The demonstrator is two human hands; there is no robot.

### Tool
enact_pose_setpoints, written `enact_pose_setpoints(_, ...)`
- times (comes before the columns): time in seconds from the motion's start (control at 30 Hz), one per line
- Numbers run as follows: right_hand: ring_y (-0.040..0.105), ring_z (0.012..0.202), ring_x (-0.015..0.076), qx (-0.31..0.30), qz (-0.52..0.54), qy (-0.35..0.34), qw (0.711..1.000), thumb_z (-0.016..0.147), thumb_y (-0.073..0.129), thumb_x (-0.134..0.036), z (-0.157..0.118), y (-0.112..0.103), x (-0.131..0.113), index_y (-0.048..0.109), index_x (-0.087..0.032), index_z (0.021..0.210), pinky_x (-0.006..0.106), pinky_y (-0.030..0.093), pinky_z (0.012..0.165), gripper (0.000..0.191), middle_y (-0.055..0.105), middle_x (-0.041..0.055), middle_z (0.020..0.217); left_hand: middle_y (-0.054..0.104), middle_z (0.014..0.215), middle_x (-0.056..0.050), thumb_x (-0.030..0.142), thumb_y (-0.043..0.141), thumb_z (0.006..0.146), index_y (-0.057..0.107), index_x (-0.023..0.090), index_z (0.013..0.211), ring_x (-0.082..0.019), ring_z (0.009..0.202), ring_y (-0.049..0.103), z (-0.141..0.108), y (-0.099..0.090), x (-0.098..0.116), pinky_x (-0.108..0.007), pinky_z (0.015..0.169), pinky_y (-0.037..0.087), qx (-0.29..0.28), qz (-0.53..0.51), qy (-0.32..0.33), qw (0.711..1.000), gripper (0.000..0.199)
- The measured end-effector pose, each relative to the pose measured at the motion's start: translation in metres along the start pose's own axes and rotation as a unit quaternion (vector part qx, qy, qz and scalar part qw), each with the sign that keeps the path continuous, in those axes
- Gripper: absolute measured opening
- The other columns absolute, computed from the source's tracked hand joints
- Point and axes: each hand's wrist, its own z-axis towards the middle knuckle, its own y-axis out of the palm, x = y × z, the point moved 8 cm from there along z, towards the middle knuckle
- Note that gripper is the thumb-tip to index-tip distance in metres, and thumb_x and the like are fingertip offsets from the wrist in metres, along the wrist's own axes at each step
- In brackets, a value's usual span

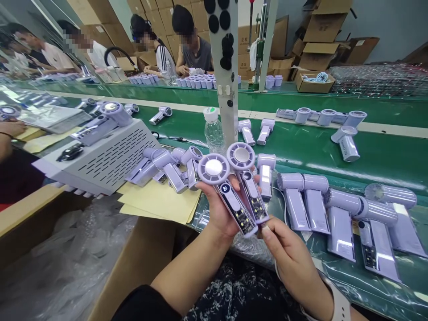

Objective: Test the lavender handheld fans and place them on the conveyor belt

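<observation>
My left hand [222, 211] is wrapped round two purple handheld fans side by side. The left fan [232, 203] has a round grille head and a lit display on its handle; its circuit board shows. The right fan [252, 196] lies close beside it, board also exposed. At the bottom end of the right fan, my right hand [284, 243] pinches with thumb and fingers; what lies between them is too small to make out. More purple fans [297, 209] lie on the green bench to the right, and another group [170, 169] is at the left.
A perforated metal box [113, 156] stands left, with yellow paper [160, 200] beside it. A plastic bottle [213, 131] stands by a white post [227, 89]. A carton with plastic bags [67, 258] is at lower left. People sit across the green conveyor [187, 120].
</observation>
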Motion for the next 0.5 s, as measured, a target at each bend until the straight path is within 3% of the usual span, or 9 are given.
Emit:
enact_pose_setpoints(0.17, 0.048, 0.048, 0.0122, 0.010, 0.113, 0.114, 0.987, 0.104, 0.049, -0.057, -0.006, 0.014, 0.026, 0.050, -0.022, 0.069, 0.025, 0.037, 0.051, 0.050, 0.048, -0.0044, 0.052, 0.077, 0.101, -0.009, 0.088, 0.073, 0.057, 0.068, 0.020, 0.062, -0.029, 0.091, 0.075, -0.005, 0.002, 0.001, -0.037, 0.075, 0.063, -0.043, 0.037, 0.022, 0.998, 0.069)
enact_pose_setpoints(0.27, 0.040, 0.040, 0.0097, 0.048, 0.189, 0.151, 0.969, 0.103, 0.050, -0.062, -0.013, 0.021, 0.036, 0.049, -0.023, 0.072, 0.022, 0.031, 0.044, 0.050, 0.040, -0.0088, 0.045, 0.078, 0.094, -0.010, 0.090, 0.072, 0.054, 0.070, 0.018, 0.061, -0.024, 0.083, 0.074, -0.007, 0.002, -0.002, -0.030, 0.069, 0.061, -0.059, 0.058, 0.049, 0.995, 0.072)
enact_pose_setpoints(0.37, 0.041, 0.041, 0.0104, 0.040, 0.200, 0.159, 0.966, 0.102, 0.050, -0.064, -0.016, 0.025, 0.038, 0.050, -0.023, 0.074, 0.023, 0.032, 0.045, 0.050, 0.042, -0.0084, 0.046, 0.078, 0.098, -0.011, 0.092, 0.069, 0.056, 0.069, 0.018, 0.060, -0.024, 0.086, 0.073, -0.008, -0.003, -0.007, -0.030, 0.072, 0.061, -0.054, 0.060, 0.050, 0.995, 0.074)
enact_pose_setpoints(0.5, 0.056, 0.065, 0.0155, 0.017, 0.125, 0.125, 0.984, 0.104, 0.049, -0.056, -0.010, 0.016, 0.035, 0.055, -0.022, 0.078, 0.027, 0.046, 0.065, 0.043, 0.058, -0.0004, 0.068, 0.078, 0.100, -0.011, 0.094, 0.067, 0.054, 0.067, 0.018, 0.059, -0.026, 0.084, 0.073, -0.007, -0.010, -0.007, -0.034, 0.072, 0.061, -0.036, 0.084, 0.048, 0.995, 0.076)
